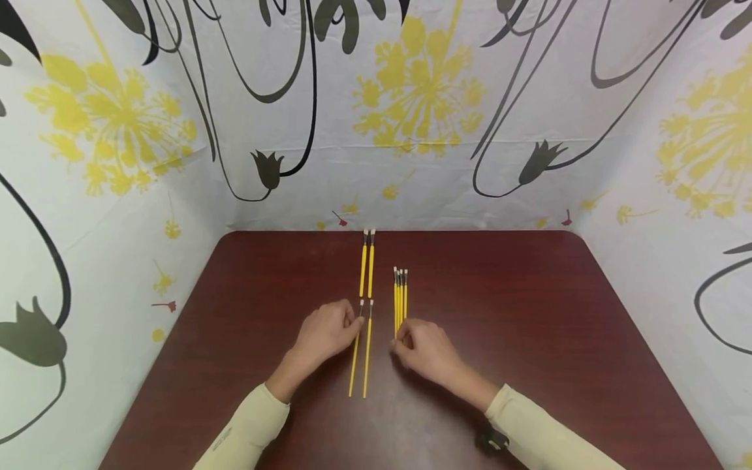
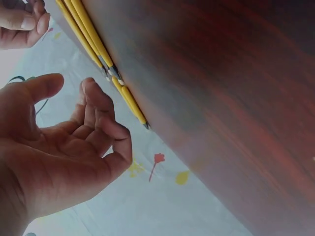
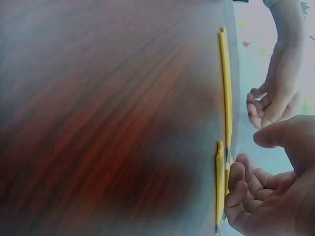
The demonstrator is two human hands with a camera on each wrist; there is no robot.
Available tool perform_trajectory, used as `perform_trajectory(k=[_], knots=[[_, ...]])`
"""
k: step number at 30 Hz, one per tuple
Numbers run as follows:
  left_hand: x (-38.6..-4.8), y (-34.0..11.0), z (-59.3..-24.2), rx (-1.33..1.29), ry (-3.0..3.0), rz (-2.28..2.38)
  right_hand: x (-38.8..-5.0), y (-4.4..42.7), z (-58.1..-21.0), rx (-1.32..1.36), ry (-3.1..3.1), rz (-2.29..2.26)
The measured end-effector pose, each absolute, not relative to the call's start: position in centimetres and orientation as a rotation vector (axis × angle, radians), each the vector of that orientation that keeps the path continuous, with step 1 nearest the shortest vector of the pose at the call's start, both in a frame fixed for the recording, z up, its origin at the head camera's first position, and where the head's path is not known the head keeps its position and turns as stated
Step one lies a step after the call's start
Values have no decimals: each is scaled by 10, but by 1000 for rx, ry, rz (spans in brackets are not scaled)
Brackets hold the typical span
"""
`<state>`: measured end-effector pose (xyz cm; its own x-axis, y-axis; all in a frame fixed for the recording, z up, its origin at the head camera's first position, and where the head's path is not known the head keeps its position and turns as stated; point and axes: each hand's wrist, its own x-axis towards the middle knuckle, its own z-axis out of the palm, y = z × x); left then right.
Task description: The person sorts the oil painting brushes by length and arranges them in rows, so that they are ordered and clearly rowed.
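The left hand [image 1: 329, 329] is loosely curled at the heads of two near brushes [image 1: 367, 359], thumb apart from the fingers and nothing between them (whether it touches a brush, I cannot tell). Two back brushes [image 1: 371, 267] lie side by side just beyond, bristles toward the cloth [image 1: 329, 163]. To their right, a bunch [image 1: 401, 297] lies on the table [image 1: 499, 281], its lower end hidden by the right hand [image 1: 429, 349], whose fingers bend loosely, holding nothing.
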<state>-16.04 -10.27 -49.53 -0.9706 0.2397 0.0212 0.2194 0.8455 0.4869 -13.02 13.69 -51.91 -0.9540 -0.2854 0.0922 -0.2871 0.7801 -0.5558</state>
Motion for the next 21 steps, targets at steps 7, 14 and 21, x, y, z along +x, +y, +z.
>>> perform_trajectory(k=[7,14,21], knots=[[-169,-92,-494,411,2949,859,-140,149,-521,412,-2912,945],[-179,-79,-491,471,2858,963,-151,156,-524,369,-2872,1014],[-191,-63,-488,519,2804,960,-157,158,-525,336,-2841,1018]])
